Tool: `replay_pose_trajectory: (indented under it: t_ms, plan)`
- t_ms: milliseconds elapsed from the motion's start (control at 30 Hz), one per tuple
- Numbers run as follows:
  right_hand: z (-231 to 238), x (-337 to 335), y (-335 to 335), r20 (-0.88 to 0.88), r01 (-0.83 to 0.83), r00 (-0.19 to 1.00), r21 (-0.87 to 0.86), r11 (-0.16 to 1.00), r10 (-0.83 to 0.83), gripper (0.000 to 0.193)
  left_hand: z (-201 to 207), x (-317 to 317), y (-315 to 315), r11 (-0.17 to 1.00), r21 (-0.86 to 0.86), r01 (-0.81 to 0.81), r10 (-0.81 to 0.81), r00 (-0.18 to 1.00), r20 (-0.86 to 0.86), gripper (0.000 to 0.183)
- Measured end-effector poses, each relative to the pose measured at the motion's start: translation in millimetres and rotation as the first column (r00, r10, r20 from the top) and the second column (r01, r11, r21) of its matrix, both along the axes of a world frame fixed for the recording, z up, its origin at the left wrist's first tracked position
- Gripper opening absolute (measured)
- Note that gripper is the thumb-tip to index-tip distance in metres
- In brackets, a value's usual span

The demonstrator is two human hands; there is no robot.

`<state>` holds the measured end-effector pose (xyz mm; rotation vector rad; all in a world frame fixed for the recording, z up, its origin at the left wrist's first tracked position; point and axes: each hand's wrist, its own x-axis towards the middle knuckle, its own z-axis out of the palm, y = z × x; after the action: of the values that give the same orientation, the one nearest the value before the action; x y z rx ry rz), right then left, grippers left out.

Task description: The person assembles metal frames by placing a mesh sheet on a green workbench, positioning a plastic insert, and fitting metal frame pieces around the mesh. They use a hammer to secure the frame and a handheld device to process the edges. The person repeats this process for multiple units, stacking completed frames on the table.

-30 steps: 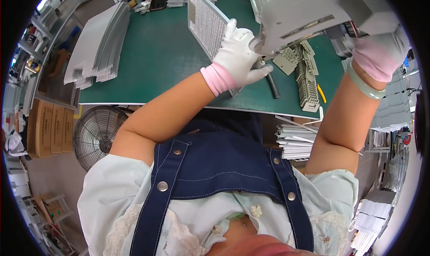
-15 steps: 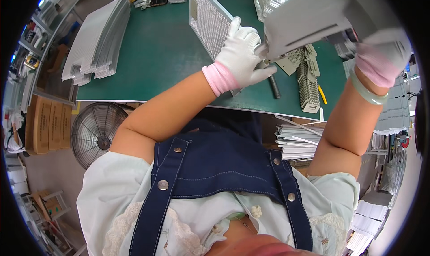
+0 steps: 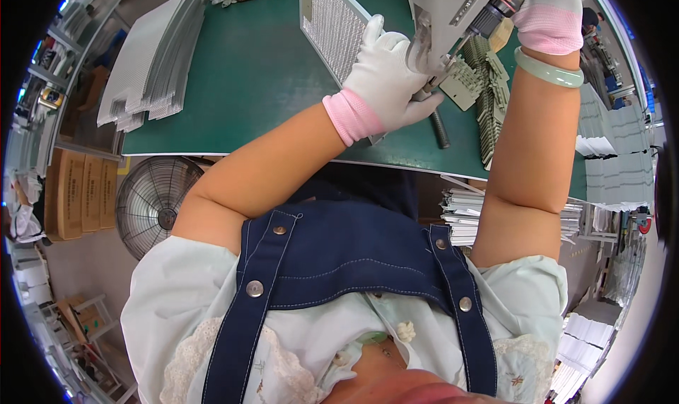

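Over green bench, left hand [image 3: 385,78] still gripping grey housing [image 3: 445,8], right hand [image 3: 548,11] now higher, grasp unclear

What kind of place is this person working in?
Most likely a small factory or assembly workshop. A green work mat holds stacks of grey metal sheets, the gloved left hand steadies a part under a grey machine, and a floor fan stands below.

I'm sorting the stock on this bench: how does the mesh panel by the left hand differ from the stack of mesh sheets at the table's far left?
The mesh panel is a single piece, framed and propped up on edge; the stack of mesh sheets is many pieces lying flat. The panel stands beside the left hand; the stack lies apart, near the green table edge. Both are grey, fine-meshed metal.
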<state>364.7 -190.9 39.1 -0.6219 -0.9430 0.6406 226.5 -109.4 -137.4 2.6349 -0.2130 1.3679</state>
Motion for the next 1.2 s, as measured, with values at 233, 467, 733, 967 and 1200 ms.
replay_pose_trajectory:
  t_ms: [233,467,733,967,1200]
  plan:
    - [-7.9,16.0,-11.7,0.072,0.084,0.994,-0.017,0.996,-0.082,0.028,-2.0,3.5,0.8,1.0,0.018,0.019,-0.02,0.999,0.044,0.03]
    - [-5.5,-15.6,-18.7,0.069,-0.026,0.997,0.027,0.999,0.024,0.032,-5.5,0.4,2.9,0.999,0.042,0.0,0.0,1.0,0.006,0.032]
    - [-4.0,-51.0,-34.1,0.457,0.261,0.805,0.299,0.918,-0.378,0.025,5.4,3.2,-3.8,0.991,-0.095,0.099,-0.114,0.979,-0.166,0.038]
    - [10.9,-29.3,-68.8,0.219,0.529,0.801,0.179,0.83,-0.557,0.012,44.7,-27.9,-13.5,0.989,0.133,0.065,0.001,0.896,-0.444,0.022]
    - [1.7,-14.4,-71.9,0.284,0.755,0.603,0.096,0.648,-0.745,0.014,-63.0,-41.2,-6.1,0.924,0.099,0.37,-0.194,0.676,-0.711,0.025]
